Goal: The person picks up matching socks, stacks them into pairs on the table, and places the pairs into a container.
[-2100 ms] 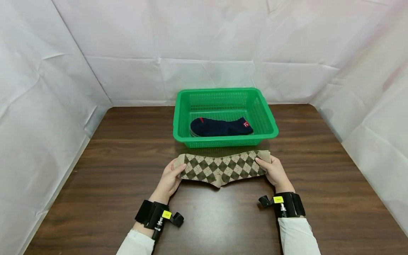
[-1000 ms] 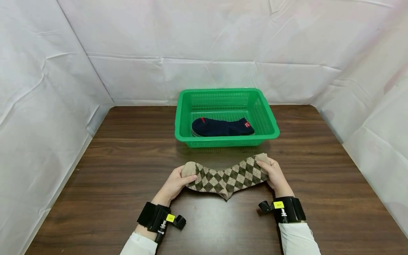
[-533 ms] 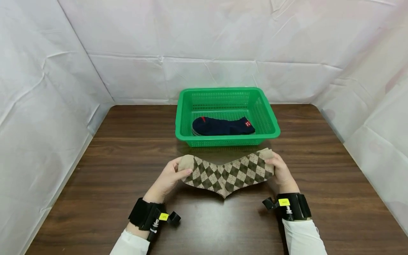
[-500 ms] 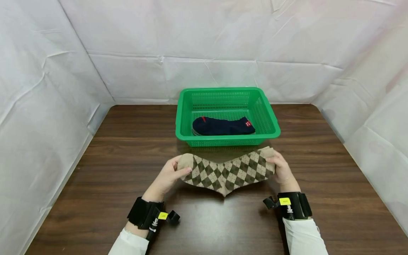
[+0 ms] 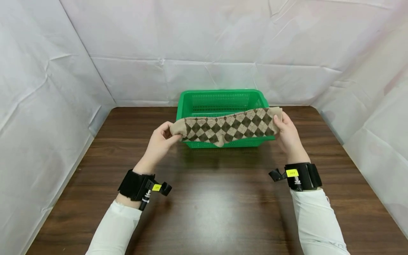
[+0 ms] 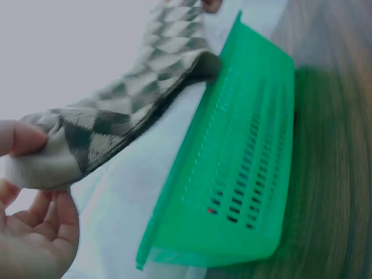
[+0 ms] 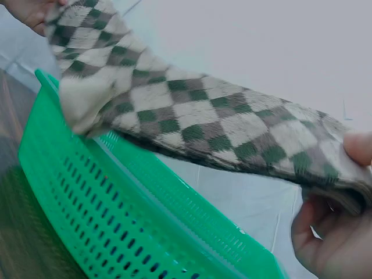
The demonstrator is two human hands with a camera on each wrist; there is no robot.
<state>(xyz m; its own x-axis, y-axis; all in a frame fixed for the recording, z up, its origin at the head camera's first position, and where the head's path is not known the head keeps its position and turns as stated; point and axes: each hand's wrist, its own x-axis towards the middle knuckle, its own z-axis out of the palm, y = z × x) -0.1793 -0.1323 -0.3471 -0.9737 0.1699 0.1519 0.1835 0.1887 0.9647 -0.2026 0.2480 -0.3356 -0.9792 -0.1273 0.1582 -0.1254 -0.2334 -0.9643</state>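
Note:
A beige and dark checked sock (image 5: 230, 126) hangs stretched between both hands, raised over the front of the green basket (image 5: 223, 92). My left hand (image 5: 160, 141) pinches its toe end between thumb and fingers. At the cuff end, my right hand (image 5: 288, 134) grips with the thumb on the near face. The heel sags at the middle, over the basket's front wall. From the head, the sock hides the navy sock inside the basket. In the right wrist view, dark bits show through the holes of the basket wall (image 7: 110, 203).
The basket stands on a dark wooden table (image 5: 204, 198), close to the white sheet (image 5: 204, 42) behind it. White sheets also rise at the left (image 5: 44, 106) and right. Each wrist wears a black strap with a small camera mount.
Both hands have carried the checked sock forward and up, from the table in front of the basket to over its front rim. The navy sock is now covered from view.

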